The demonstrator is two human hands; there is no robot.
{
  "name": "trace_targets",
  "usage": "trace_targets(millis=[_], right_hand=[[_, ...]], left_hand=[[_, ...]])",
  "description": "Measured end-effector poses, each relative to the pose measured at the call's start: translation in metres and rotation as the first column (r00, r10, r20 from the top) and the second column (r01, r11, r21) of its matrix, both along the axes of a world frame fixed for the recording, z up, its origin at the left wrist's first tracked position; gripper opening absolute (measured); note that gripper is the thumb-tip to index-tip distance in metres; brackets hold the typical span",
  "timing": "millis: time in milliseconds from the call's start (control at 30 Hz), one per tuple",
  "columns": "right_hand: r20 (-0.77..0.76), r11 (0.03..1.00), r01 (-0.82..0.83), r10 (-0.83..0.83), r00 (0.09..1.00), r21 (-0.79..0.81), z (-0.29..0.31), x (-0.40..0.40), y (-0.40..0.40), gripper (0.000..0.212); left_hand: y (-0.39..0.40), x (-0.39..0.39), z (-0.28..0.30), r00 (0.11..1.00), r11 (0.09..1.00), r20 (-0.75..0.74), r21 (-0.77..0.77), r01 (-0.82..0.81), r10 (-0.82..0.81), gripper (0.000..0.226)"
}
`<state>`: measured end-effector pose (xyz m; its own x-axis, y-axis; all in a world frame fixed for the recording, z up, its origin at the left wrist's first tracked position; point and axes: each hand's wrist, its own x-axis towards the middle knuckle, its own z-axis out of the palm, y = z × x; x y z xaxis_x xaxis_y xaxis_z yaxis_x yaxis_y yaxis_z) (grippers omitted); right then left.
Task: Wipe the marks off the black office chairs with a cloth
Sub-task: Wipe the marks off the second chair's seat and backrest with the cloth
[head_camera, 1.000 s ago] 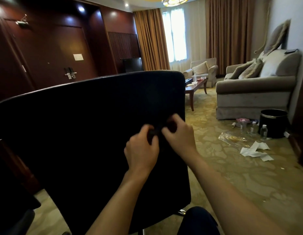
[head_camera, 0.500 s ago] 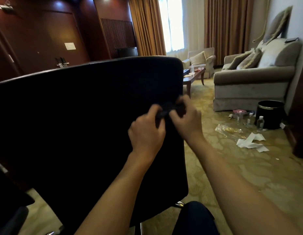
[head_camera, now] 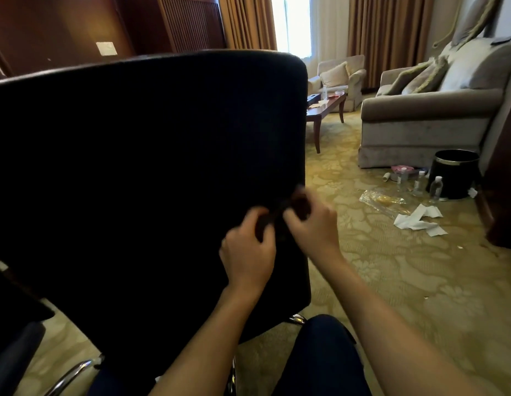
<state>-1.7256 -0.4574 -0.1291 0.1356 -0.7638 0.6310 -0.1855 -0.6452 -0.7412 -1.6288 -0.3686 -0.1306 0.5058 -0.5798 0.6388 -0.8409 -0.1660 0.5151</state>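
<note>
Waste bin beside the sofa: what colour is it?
Black, with a metallic band around its rim; the waste bin shows in the head view, the only one.

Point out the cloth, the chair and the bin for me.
cloth [head_camera: 298, 206], head view, dark fold between the hands.
chair [head_camera: 148, 167], head view, middle of the black backrest.
bin [head_camera: 455, 178], head view, its black side wall.

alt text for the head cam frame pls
Two bare hands, left hand and right hand, pinch a small dark cloth against the back of a black office chair. Behind: patterned carpet, grey sofa, black bin, scattered litter.
</note>
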Motion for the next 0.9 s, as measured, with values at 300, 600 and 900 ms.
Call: trace_targets(millis=[300,600,900], right_hand=[[0.063,0.986,0.0,0.01,0.998,-0.166,0.036,0.01,-0.019,0.026],[-0.191,0.924,-0.072,0.153,0.969,0.375,-0.128,0.016,0.001,0.025],[0.005,0.989,-0.141,0.142,0.99,-0.051,-0.012,0.063,0.058,0.021]], left_hand=[[-0.002,0.002,0.045,0.992,0.998,0.122,-0.049,0.026,-0.02,0.03],[0.015,0.009,-0.098,0.996,0.881,-0.07,0.473,-0.015,0.054,0.029],[0.061,0.058,-0.03,0.995,0.971,-0.061,-0.225,-0.086,0.075,0.033]])
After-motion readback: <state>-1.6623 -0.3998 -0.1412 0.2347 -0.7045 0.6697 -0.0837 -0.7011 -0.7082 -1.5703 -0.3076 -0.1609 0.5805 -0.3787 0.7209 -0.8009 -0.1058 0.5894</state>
